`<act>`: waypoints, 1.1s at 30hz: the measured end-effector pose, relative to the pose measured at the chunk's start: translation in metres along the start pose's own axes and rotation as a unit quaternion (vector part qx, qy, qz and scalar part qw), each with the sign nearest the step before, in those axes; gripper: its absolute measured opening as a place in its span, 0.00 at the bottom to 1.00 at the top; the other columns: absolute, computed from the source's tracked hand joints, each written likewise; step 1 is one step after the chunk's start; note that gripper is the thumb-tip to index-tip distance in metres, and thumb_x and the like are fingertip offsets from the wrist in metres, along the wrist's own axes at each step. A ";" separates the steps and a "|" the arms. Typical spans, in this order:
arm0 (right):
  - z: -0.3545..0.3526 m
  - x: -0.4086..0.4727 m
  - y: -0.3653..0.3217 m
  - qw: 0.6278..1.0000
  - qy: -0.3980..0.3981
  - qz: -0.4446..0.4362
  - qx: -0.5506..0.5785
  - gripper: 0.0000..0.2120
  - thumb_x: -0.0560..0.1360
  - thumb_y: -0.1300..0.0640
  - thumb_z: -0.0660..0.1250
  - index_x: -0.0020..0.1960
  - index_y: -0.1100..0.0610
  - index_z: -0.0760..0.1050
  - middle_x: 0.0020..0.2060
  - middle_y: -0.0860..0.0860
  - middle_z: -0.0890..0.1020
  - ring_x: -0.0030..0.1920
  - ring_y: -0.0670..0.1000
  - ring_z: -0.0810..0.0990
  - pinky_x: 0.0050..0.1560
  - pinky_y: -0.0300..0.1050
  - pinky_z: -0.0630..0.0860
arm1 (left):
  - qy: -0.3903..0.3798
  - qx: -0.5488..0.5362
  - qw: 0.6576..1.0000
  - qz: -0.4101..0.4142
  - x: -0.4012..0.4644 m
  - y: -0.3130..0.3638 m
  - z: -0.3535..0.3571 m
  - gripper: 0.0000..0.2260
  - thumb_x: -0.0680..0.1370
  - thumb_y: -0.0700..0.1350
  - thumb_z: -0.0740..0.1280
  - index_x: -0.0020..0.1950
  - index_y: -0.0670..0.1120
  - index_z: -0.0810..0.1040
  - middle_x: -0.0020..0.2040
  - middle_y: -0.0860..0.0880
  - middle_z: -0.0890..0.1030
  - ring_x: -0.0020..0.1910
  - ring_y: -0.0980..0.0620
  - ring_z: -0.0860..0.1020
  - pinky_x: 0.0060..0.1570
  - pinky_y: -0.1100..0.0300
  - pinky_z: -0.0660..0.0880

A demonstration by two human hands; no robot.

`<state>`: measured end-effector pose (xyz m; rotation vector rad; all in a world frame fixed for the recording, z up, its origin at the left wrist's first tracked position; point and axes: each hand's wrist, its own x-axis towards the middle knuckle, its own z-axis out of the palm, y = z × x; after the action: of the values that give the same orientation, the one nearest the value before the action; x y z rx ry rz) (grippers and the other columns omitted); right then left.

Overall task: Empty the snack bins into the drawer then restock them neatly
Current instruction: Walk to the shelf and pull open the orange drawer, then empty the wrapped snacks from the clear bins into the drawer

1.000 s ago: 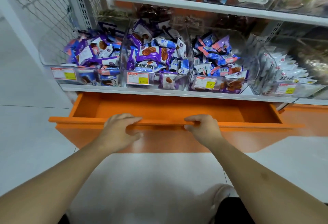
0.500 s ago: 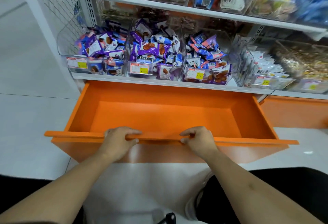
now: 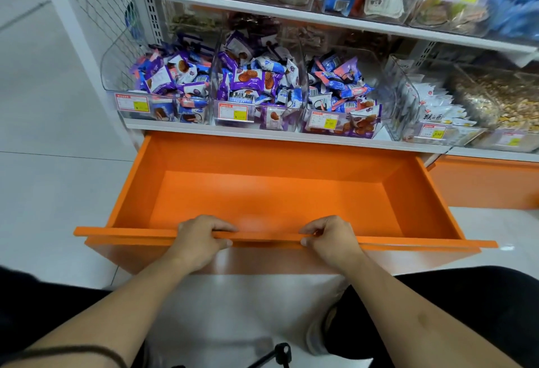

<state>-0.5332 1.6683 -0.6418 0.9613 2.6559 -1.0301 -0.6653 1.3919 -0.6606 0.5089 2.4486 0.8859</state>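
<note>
Below the shelf (image 3: 262, 131) the orange drawer (image 3: 274, 192) stood pulled out and bare inside; the left hand (image 3: 201, 239) and right hand (image 3: 329, 239) each gripped its front lip, fingers curled over the edge; three clear bins (image 3: 259, 90) above held wrapped snacks (image 3: 250, 79).
</note>
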 end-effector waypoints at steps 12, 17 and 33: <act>-0.023 0.023 -0.044 0.994 -0.085 -0.072 -0.020 0.12 0.72 0.51 0.80 0.54 0.42 0.86 0.48 0.39 0.84 0.53 0.42 0.81 0.55 0.42 0.80 | -0.026 -0.046 0.998 0.030 0.018 0.020 -0.019 0.14 0.71 0.46 0.80 0.52 0.62 0.84 0.51 0.65 0.84 0.52 0.69 0.79 0.54 0.65 0.77; -0.041 0.044 -0.094 0.986 -0.040 -0.163 0.016 0.14 0.76 0.50 0.77 0.61 0.42 0.83 0.52 0.39 0.82 0.54 0.37 0.78 0.50 0.32 0.73 | 0.055 -0.141 0.985 0.080 0.046 0.061 -0.064 0.10 0.76 0.45 0.78 0.54 0.58 0.85 0.50 0.67 0.84 0.51 0.64 0.81 0.45 0.70 0.76; -0.105 0.165 -0.225 0.958 0.116 -0.261 0.020 0.30 0.78 0.51 0.76 0.77 0.42 0.70 0.72 0.44 0.73 0.68 0.47 0.74 0.69 0.49 0.75 | 0.122 0.001 0.976 0.179 0.131 0.097 -0.166 0.31 0.77 0.60 0.73 0.78 0.67 0.66 0.76 0.71 0.60 0.73 0.68 0.60 0.75 0.59 0.61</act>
<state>-0.7890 1.6949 -0.4920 0.4012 3.1954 -1.1202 -0.8465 1.4445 -0.5249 0.9125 2.6231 1.1477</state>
